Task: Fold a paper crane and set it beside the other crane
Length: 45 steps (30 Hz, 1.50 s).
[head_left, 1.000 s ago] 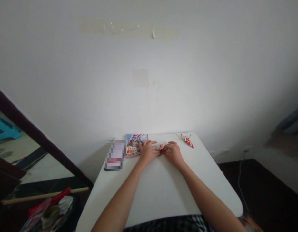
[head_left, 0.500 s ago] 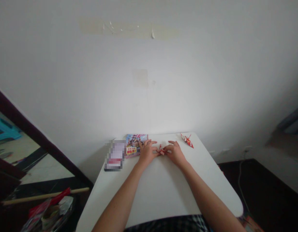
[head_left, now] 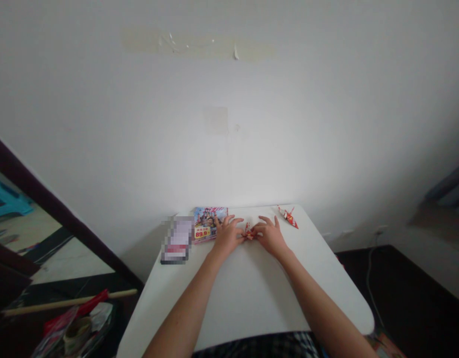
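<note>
A small red and white folded paper crane (head_left: 249,230) stands between my two hands over the table. My left hand (head_left: 228,233) pinches its left side between thumb and forefinger, the other fingers raised and spread. On the opposite side my right hand (head_left: 267,233) grips the crane the same way, fingertips close together at its edge. Another folded paper crane (head_left: 288,217), red, white and yellow, lies by the far right corner, apart from my hands. Behind my left hand is a printed colour flyer (head_left: 205,221), partly covered by its fingers.
The white table (head_left: 248,298) has rounded corners and meets the wall (head_left: 252,164) at its far edge. A blurred-out phone-like object (head_left: 177,241) lies at left. On the floor are a wooden stick (head_left: 76,301) and a bin with rubbish (head_left: 80,330).
My fingers have spread and lifted slightly on both hands, while thumbs and forefingers stay on the crane's sides. The crane looks a little more opened out. The other things have not moved.
</note>
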Tool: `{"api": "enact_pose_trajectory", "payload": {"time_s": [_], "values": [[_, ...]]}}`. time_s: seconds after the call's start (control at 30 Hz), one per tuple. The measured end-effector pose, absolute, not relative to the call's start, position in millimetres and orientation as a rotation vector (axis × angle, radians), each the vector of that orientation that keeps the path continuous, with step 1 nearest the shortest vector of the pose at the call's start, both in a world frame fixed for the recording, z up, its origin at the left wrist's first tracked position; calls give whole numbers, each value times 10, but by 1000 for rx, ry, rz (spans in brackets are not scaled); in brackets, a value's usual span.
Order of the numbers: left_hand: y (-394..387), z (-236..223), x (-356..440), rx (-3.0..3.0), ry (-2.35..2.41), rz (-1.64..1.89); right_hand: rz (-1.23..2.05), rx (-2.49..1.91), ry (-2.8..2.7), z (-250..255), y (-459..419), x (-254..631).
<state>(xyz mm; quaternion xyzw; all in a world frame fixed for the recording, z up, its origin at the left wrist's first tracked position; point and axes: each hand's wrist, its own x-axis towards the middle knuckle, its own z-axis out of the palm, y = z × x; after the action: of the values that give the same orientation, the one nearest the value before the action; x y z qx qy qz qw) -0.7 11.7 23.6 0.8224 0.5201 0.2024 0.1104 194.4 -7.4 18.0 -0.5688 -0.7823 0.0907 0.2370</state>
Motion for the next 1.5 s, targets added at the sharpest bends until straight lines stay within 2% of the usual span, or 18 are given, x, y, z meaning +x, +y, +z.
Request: {"api": "enact_pose_trajectory", "payload": {"time_s": [0.5, 0.87, 1.3, 1.5], "values": [[115, 217, -55, 2432, 1523, 571, 268, -1559, -2155, 165, -54, 1947], [142, 183, -139, 2405, 1494, 554, 581, -1572, -1956, 97, -10, 2036], [161, 68, -5, 2377, 1547, 737, 583, -1581, -1830, -2, 34, 1972], [157, 75, -16, 2360, 1522, 708, 581, -1596, -1806, -17, 44, 1975]]}}
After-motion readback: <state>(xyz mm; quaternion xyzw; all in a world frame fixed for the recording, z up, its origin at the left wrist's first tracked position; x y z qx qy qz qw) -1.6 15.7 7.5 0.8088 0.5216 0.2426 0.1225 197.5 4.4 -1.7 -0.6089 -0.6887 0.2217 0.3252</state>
